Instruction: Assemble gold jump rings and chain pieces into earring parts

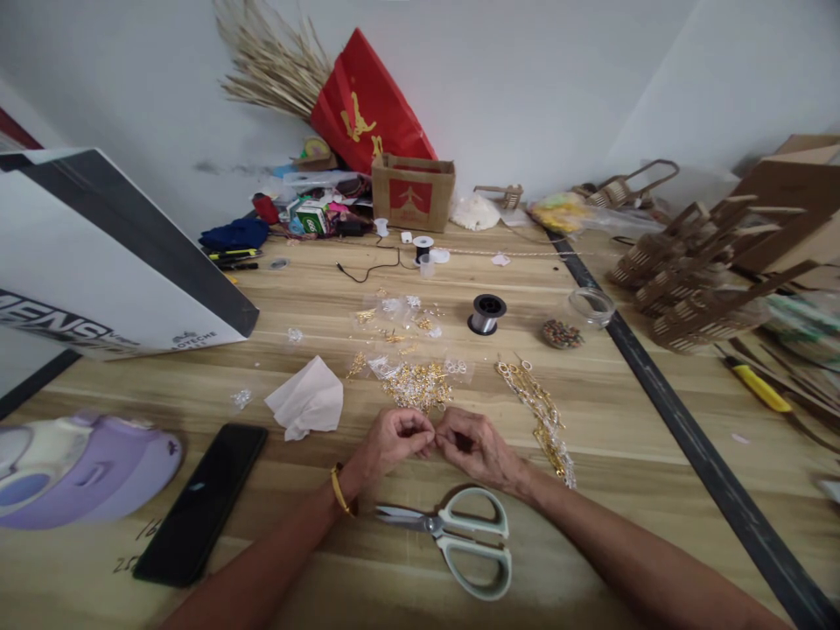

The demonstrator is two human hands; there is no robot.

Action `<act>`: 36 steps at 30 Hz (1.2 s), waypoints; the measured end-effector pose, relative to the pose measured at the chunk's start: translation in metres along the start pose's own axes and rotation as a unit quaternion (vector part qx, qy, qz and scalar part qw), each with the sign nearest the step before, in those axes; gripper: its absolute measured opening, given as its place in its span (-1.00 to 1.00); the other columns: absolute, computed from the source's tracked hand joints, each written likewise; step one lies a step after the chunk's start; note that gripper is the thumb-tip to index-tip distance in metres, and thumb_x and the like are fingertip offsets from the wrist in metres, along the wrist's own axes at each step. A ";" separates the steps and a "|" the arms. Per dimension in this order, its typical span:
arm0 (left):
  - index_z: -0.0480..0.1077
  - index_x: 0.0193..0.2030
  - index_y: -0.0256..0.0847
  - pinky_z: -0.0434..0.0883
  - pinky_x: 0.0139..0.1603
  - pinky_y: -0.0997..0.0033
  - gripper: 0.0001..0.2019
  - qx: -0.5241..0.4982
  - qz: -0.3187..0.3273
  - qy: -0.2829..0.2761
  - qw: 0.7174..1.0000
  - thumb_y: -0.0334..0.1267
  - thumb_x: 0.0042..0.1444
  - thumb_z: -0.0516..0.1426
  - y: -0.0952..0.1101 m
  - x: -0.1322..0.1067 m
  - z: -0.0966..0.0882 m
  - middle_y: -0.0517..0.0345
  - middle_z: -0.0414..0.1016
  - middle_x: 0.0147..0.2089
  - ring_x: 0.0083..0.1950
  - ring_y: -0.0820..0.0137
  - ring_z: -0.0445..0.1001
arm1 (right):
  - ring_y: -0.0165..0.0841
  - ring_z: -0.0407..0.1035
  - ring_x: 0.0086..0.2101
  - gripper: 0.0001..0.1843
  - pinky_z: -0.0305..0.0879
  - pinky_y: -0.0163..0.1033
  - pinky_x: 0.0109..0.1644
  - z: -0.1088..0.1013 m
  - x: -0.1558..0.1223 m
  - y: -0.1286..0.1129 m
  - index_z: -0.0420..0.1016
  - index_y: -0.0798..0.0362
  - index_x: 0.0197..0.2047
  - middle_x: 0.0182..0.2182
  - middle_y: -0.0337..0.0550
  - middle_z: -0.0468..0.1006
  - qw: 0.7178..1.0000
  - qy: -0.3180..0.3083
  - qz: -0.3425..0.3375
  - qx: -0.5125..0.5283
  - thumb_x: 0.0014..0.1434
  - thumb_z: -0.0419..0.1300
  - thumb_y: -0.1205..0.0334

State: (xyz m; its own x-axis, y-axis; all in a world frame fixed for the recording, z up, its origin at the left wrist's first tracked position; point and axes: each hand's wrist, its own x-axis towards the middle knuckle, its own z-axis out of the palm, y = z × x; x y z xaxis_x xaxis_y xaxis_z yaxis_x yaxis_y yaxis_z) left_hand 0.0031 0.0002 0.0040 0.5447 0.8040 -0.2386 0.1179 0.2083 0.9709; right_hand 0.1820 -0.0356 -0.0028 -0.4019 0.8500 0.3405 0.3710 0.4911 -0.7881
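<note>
My left hand [392, 440] and my right hand [478, 447] meet fingertip to fingertip over the wooden table [591, 525], both pinched closed on something too small to make out. A gold bangle [339, 490] circles my left wrist. Just beyond my fingers lies a heap of small gold and silver findings [417, 385]. A pile of gold chains [542, 418] runs to the right of my right hand. Pale-green-handled scissors [459, 535] lie closed on the table below my hands.
A black phone [202, 501], a crumpled white tissue [308, 398] and a purple visor [85, 468] lie at left. A wire spool [486, 313], bead dish [562, 333], glass jar [591, 305], red bags [412, 191], wooden baskets [696, 271] and a yellow cutter [759, 388] lie farther off.
</note>
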 end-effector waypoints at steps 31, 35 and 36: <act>0.36 -0.38 -0.34 0.42 -0.45 0.50 -0.67 -0.081 -0.047 -0.096 0.991 -0.08 -0.07 0.27 0.002 -0.002 -0.007 0.10 0.53 -0.49 -0.48 0.41 0.53 | -0.41 0.25 -0.47 -0.85 0.14 -0.32 -0.43 0.001 -0.005 0.004 0.35 0.07 -0.36 -0.48 -0.17 0.36 0.992 -0.027 -0.069 -0.101 0.25 0.02 0.37; 0.33 -0.37 -0.33 0.44 -0.44 0.47 -0.64 -0.076 -0.050 -0.080 0.993 -0.06 -0.11 0.29 0.001 -0.003 -0.005 0.12 0.52 -0.49 -0.47 0.40 0.53 | -0.42 0.22 -0.49 -0.83 0.11 -0.32 -0.45 0.001 -0.006 0.006 0.34 0.07 -0.37 -0.49 -0.19 0.33 0.987 -0.018 -0.090 -0.129 0.26 0.02 0.35; 0.33 -0.36 -0.33 0.45 -0.43 0.46 -0.63 -0.074 -0.050 -0.077 0.993 -0.06 -0.12 0.29 0.001 -0.003 -0.005 0.12 0.52 -0.50 -0.47 0.39 0.53 | -0.42 0.22 -0.49 -0.83 0.11 -0.32 -0.45 0.001 -0.006 0.006 0.34 0.06 -0.37 -0.49 -0.19 0.32 0.986 -0.015 -0.093 -0.135 0.26 0.01 0.35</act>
State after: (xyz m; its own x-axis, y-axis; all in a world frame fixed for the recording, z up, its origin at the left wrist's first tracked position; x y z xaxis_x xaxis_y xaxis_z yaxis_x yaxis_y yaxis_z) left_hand -0.0023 0.0008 0.0059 0.6576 0.6831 -0.3178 0.0615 0.3717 0.9263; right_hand 0.1855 -0.0379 -0.0100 -0.5064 0.7367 0.4482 0.4959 0.6740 -0.5475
